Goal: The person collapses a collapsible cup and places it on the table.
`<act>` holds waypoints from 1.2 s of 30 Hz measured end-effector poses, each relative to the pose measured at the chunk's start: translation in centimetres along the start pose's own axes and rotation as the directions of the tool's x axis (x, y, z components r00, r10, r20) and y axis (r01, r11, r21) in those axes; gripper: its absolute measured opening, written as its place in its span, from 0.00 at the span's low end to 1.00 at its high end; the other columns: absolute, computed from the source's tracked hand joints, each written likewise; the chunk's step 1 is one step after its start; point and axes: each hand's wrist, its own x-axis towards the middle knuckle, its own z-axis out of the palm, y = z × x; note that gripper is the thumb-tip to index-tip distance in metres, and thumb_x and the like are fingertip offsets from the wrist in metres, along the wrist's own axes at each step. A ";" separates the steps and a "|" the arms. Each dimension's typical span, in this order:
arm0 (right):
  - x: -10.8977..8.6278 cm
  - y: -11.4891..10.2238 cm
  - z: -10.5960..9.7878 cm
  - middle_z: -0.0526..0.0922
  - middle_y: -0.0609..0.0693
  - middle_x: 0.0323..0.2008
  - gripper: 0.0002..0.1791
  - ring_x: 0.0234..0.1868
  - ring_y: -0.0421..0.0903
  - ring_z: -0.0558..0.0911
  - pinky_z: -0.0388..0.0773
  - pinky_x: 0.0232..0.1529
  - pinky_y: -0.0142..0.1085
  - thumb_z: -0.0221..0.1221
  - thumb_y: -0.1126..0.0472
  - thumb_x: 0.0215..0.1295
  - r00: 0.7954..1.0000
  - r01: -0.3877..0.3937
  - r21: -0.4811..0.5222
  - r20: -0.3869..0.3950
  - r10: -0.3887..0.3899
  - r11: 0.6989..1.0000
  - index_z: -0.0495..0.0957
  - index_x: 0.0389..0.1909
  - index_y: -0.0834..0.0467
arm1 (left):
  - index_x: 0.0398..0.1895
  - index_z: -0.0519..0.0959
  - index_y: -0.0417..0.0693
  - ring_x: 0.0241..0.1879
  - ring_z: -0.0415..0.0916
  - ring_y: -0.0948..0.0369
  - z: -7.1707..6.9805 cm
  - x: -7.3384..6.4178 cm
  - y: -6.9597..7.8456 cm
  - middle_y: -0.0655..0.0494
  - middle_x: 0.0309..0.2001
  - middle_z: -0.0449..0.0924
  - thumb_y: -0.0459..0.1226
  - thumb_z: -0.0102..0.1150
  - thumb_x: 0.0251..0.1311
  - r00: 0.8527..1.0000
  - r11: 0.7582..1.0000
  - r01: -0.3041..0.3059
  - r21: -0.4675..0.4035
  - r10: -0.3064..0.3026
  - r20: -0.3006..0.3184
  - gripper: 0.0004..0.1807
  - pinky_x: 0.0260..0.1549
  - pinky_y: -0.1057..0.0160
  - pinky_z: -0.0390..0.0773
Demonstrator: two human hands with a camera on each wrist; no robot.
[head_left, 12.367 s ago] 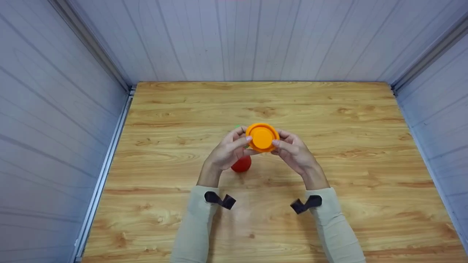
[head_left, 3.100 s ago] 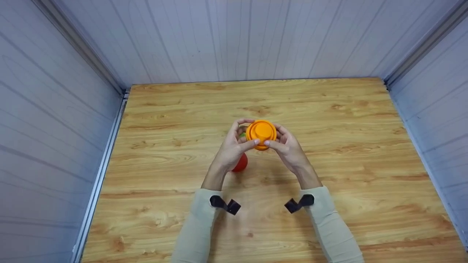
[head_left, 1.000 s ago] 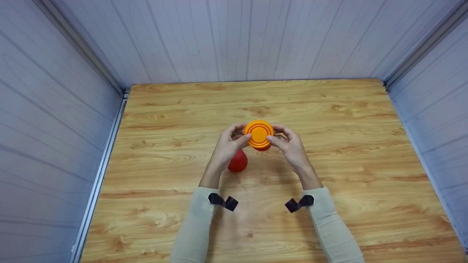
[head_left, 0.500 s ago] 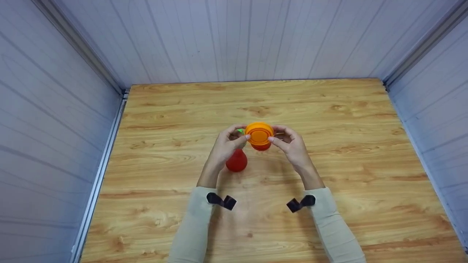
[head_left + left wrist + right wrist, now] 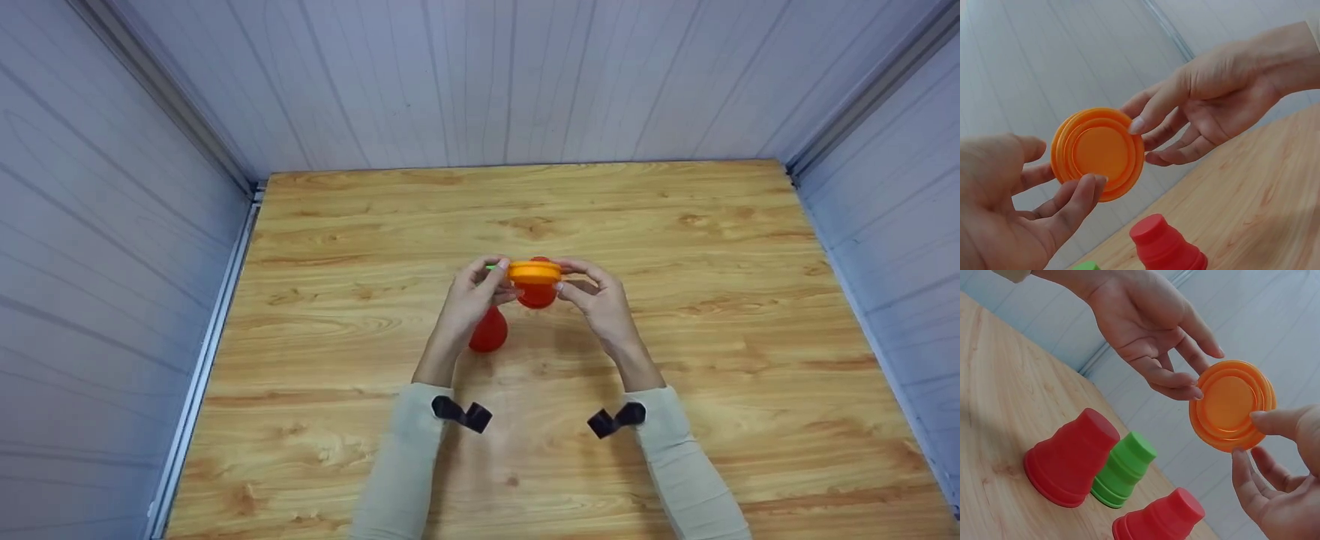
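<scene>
An orange collapsible cup [image 5: 535, 272], folded into a flat ringed disc, is held above the table between both hands. In the head view it stands nearly edge-on; the left wrist view shows its concentric rings. My left hand [image 5: 466, 301] holds its left edge with the fingertips, the thumb raised near the rim. At the opposite edge my right hand [image 5: 602, 304] pinches it, thumb on one side and fingers on the other. Below stand a red collapsible cup [image 5: 538, 295] and a second red cup [image 5: 489, 331], partly covered by the left hand. A green cup [image 5: 1124, 469] is mostly hidden in the head view.
The red and green cups stand extended, narrow end up, on the wooden table [image 5: 360, 300]. Pale panelled walls [image 5: 480, 82] enclose the table at the back and both sides.
Over the last second the orange cup has tipped from facing the head camera to edge-on, uncovering more of the red cup beneath. The left thumb has shifted up off its face.
</scene>
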 end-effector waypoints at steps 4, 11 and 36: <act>0.0 0.1 -0.2 0.77 0.56 0.52 0.19 0.51 0.57 0.80 0.79 0.54 0.42 0.60 0.69 0.62 1.000 -0.004 0.008 -0.004 0.004 1.000 0.76 0.54 0.66 | 0.50 0.75 0.45 0.42 0.81 0.49 0.5 0.4 -0.6 0.45 0.44 0.74 0.44 0.53 0.67 1.000 1.000 -0.014 0.003 0.014 -0.027 0.15 0.44 0.62 0.82; 0.0 0.5 -0.2 0.75 0.58 0.49 0.17 0.49 0.48 0.80 0.78 0.55 0.41 0.56 0.70 0.65 0.995 -0.027 0.149 -0.096 0.041 0.989 0.72 0.54 0.72 | 0.46 0.76 0.44 0.36 0.79 0.54 0.9 0.9 -1.2 0.48 0.44 0.73 0.36 0.55 0.66 0.999 0.999 -0.024 0.031 0.026 -0.046 0.09 0.42 0.60 0.83; 0.1 4.4 -4.3 0.82 0.49 0.43 0.22 0.46 0.43 0.81 0.80 0.50 0.36 0.60 0.69 0.62 0.937 -0.068 0.245 -0.318 0.146 0.967 0.72 0.56 0.73 | 0.57 0.73 0.37 0.42 0.80 0.55 5.8 3.4 -5.6 0.42 0.51 0.77 0.23 0.54 0.61 0.991 0.968 -0.118 0.222 0.129 -0.038 0.20 0.45 0.59 0.82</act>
